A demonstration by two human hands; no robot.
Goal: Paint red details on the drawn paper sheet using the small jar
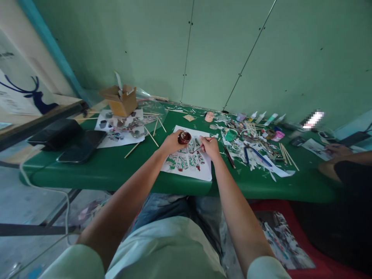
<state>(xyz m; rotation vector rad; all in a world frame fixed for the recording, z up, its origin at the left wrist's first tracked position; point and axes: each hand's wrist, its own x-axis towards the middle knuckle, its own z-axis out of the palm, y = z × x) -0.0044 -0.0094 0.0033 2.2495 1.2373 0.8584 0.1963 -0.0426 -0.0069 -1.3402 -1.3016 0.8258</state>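
The head view looks out from the person's own head, facing forward and tilted steeply down, so the shirt [171, 250] fills 6 o'clock and the forearms run in from 7 and 5 o'clock. The left hand [172, 143] and right hand [210, 147] meet close to the centre, over a sheet [205, 175], within arm's reach of the lens. The green table [95, 176] crosses the frame from 9 to 3 o'clock, and the wall [145, 42] closes it at 12. The field is very wide, taking in a deer picture [42, 97] towards 10 o'clock and another person's forearm [356, 158] at 3.
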